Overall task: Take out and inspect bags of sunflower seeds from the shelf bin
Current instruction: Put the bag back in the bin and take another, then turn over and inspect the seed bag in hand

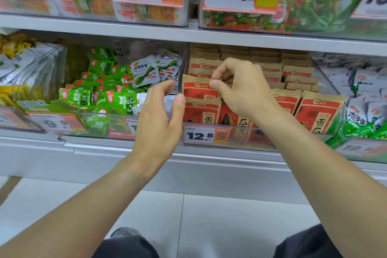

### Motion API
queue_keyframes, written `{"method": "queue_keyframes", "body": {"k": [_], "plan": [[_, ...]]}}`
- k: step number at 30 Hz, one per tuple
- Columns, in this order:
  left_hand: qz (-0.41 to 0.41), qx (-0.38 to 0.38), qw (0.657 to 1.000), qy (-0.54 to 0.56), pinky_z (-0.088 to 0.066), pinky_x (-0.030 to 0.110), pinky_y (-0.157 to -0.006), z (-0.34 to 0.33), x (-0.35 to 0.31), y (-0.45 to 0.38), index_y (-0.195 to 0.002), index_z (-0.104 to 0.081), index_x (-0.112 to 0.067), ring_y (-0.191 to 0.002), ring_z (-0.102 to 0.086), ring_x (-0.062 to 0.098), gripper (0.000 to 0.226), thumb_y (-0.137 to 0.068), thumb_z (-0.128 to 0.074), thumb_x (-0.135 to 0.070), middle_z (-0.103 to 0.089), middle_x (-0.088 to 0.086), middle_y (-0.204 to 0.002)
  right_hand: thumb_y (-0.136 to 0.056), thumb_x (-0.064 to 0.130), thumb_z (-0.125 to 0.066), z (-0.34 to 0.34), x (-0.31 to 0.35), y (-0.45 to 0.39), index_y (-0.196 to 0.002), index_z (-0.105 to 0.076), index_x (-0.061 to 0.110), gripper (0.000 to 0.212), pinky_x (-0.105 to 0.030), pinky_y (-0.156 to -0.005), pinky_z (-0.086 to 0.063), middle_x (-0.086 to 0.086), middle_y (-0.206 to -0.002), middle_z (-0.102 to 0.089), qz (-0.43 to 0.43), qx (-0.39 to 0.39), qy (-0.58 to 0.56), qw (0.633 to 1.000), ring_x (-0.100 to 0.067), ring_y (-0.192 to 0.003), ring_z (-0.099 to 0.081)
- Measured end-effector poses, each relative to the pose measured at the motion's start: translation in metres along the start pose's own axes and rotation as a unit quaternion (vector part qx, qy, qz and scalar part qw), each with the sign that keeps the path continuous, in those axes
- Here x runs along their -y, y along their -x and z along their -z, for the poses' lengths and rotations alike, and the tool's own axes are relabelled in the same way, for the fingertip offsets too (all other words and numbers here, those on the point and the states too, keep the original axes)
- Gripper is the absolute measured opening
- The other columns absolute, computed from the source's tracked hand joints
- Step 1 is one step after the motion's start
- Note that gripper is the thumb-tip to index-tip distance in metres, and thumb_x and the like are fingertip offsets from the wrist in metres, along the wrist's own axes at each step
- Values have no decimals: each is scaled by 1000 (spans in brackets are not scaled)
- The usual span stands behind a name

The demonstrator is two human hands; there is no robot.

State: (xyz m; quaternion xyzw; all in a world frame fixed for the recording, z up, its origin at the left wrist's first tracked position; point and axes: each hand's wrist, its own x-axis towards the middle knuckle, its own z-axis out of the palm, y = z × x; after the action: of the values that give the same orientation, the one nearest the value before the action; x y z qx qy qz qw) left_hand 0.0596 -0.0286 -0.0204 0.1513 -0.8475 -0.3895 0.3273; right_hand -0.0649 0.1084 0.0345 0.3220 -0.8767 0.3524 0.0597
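Note:
A clear plastic shelf bin (209, 144) with a 12.8 price label holds several rows of red and brown sunflower seed bags. My right hand (240, 88) reaches into the bin and pinches the brown top edge of one seed bag (196, 88) in the left column, between thumb and forefinger. My left hand (161, 115) hovers at the bin's left front corner, fingers relaxed and slightly curved, its thumb close to the front left bag (201, 111); it holds nothing.
A bin of green snack packets (100, 94) stands to the left, and a bin of white and green bags (364, 98) to the right. An upper shelf (188, 33) with more bins overhangs. Below are the grey shelf base and a tiled floor (188, 216).

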Motion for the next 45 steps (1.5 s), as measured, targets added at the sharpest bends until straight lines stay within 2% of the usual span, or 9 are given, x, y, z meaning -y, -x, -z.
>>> {"method": "queue_keyframes", "body": {"k": [5,8,12,17,23,28,37,42,45], "plan": [[22,-16,998,62,-41,10,-95,-4,-11,-1,-145,-44,-15,-115,-53,-7,40,-108,-43,-29,-59,-13,-124,-97,16,-67,11,10,17,-93,-61,18,7,-18,-71,-49,15,-83,-62,77,-82,-122,986,-2,-77,-59],[39,-35,992,113,-38,3,-88,-5,-20,-2,-143,-45,-19,-112,-52,-13,38,-107,-39,-34,-58,-16,-123,-97,8,-65,19,17,27,-95,-58,17,12,-19,-73,-49,15,-87,-61,134,-150,-186,962,-2,-80,-60],[-12,-62,986,156,-45,20,-97,-2,-34,-5,-136,-52,-15,-115,-57,2,42,-103,-40,-38,-60,-17,-121,-95,-2,-65,35,25,37,-101,-54,16,21,-23,-76,-50,7,-93,-58,212,-259,-288,897,-5,-86,-60],[-54,-3,964,261,-49,12,-69,4,-59,-2,-103,-60,-10,-78,-65,-2,19,-101,-48,-24,-70,-21,-84,-92,-4,-68,59,26,42,-106,-49,6,25,-19,-78,-49,-2,-94,-56,207,-339,-359,844,-7,-84,-59],[96,183,890,407,-61,32,-69,-2,-79,15,-107,-66,-8,-79,-72,17,31,-97,-58,-36,-77,7,-91,-84,11,-79,52,10,55,-102,-54,17,31,-27,-67,-55,3,-77,-69,41,-213,-428,877,-12,-70,-66],[182,240,874,382,-59,22,-64,-10,-74,24,-94,-73,-10,-75,-76,15,49,-91,-41,-46,-79,7,-85,-75,27,-76,41,-7,74,-103,-55,15,37,-45,-75,-57,-4,-80,-76,-57,-150,-437,885,-20,-76,-70],[181,209,902,333,-60,27,-58,-23,-68,36,-82,-73,-6,-64,-73,21,49,-98,-41,-40,-76,16,-78,-80,22,-71,59,-30,90,-107,-65,10,30,-26,-57,-60,-11,-81,-79,-105,-9,-435,894,-25,-81,-78],[171,166,917,321,-61,35,-62,-28,-65,31,-89,-72,3,-70,-74,26,55,-99,-40,-40,-77,19,-82,-79,21,-75,67,-44,90,-123,-62,11,48,-46,-77,-64,-13,-96,-79,-134,183,-416,880,-32,-91,-77],[168,154,924,308,-60,47,-70,-37,-63,31,-93,-72,6,-79,-74,34,57,-99,-40,-41,-77,20,-87,-80,17,-75,65,-50,94,-112,-67,6,35,-41,-73,-65,-10,-97,-79,-125,208,-391,888,-29,-89,-77]]}}
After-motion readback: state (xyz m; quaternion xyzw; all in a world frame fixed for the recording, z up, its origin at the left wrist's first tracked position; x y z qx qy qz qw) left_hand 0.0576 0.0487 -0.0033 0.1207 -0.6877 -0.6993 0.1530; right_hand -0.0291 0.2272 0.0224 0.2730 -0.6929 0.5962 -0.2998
